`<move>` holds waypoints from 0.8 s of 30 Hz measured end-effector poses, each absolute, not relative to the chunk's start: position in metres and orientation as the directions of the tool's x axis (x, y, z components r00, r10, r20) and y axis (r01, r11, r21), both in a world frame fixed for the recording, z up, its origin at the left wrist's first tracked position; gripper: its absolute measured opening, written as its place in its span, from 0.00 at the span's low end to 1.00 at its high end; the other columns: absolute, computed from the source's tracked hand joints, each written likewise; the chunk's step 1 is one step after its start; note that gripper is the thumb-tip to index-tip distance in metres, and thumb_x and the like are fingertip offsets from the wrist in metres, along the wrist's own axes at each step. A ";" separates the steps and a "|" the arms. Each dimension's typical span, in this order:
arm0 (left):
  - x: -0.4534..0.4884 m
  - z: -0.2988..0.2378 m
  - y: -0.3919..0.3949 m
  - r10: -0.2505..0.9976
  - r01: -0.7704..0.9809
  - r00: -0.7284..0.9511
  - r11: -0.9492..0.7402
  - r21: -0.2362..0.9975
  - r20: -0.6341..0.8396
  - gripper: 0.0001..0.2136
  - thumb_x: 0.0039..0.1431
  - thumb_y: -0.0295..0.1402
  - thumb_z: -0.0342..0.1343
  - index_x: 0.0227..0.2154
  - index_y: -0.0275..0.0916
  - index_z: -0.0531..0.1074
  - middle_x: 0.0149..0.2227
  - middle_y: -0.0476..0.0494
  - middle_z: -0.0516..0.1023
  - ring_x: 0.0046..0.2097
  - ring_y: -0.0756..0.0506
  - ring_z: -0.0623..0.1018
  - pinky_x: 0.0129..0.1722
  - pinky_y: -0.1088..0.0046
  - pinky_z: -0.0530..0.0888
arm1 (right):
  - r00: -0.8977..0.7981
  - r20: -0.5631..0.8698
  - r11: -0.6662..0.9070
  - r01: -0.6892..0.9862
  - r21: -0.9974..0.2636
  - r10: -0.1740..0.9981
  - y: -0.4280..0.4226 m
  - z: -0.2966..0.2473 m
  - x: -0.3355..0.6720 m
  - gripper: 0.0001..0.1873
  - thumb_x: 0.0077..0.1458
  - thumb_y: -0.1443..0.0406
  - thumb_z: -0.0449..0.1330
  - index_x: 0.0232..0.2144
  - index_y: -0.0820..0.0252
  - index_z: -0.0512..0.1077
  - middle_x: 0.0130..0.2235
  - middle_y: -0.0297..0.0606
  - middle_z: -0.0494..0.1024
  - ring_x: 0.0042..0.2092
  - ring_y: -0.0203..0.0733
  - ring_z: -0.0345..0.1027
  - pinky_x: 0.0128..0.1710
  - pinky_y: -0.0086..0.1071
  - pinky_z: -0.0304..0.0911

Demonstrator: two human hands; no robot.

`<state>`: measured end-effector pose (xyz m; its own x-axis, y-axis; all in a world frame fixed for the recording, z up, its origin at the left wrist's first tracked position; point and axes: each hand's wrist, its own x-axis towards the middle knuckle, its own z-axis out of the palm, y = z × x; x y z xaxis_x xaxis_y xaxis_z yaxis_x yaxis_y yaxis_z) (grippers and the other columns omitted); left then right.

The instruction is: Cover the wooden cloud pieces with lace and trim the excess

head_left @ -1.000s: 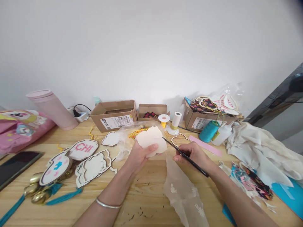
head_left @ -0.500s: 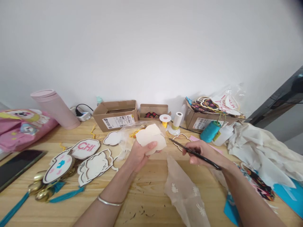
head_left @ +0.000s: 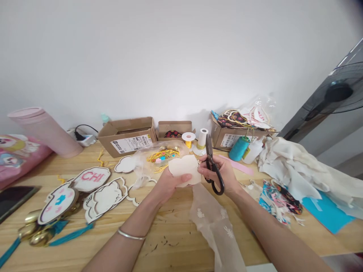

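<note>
**A:** There it was, right of center at the bottom of the table: the left hand [head_left: 168, 185] closed around a cream cloud piece [head_left: 184, 170], thumb lying across its front.

**B:** And the right hand [head_left: 221, 174] gripped black scissors [head_left: 213, 172], blades pointing up, handle loops hanging below the fingers.

**A:** Were they cutting?

**B:** Not that I could see. The blades stood just beside the piece's right edge.

**A:** What lay under the hands?

**B:** A sheer cloth [head_left: 212, 226] with white flowers ran down the wooden table [head_left: 334, 241] toward the bottom of the frame. Just behind the cream piece sat a clear plastic bag [head_left: 141, 166] holding yellow thread [head_left: 163, 154].

**A:** And farther out?

**B:** At lower left lay cut-out clouds [head_left: 103, 198] and a sign [head_left: 92, 178] reading CHI. Along the back stood cardboard boxes [head_left: 127, 136], and a heap of white cloth [head_left: 295, 177] sat at right.
</note>
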<state>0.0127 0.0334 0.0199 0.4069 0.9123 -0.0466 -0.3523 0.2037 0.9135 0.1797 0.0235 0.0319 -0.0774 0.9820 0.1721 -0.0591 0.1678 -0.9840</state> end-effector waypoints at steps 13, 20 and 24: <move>0.007 0.020 0.039 0.954 -0.298 0.299 0.119 0.947 -0.026 0.18 0.37 0.30 0.65 0.36 0.37 0.73 0.36 0.43 0.79 0.35 0.44 0.77 0.35 0.68 0.74 | -0.183 0.208 0.276 0.563 -0.779 0.961 0.001 0.094 0.286 0.13 0.39 0.58 0.63 0.27 0.61 0.72 0.22 0.33 0.71 0.24 0.35 0.63 0.21 0.26 0.55; 0.011 0.031 0.027 0.846 -0.090 0.296 -0.438 0.894 0.444 0.05 0.41 0.31 0.61 0.25 0.40 0.76 0.36 0.40 0.78 0.41 0.41 0.75 0.43 0.64 0.69 | 0.096 0.152 0.085 0.499 -0.863 0.984 -0.038 0.089 0.281 0.18 0.41 0.53 0.60 0.27 0.62 0.69 0.16 0.28 0.61 0.17 0.29 0.50 0.15 0.25 0.44; 0.009 0.028 0.025 0.508 0.109 0.374 -0.855 0.507 0.776 0.10 0.47 0.30 0.57 0.34 0.44 0.76 0.43 0.41 0.76 0.47 0.41 0.72 0.50 0.59 0.62 | 0.088 0.039 0.032 0.075 -0.997 0.995 -0.047 0.080 0.235 0.24 0.36 0.47 0.60 0.27 0.61 0.65 0.16 0.26 0.62 0.15 0.26 0.47 0.13 0.24 0.45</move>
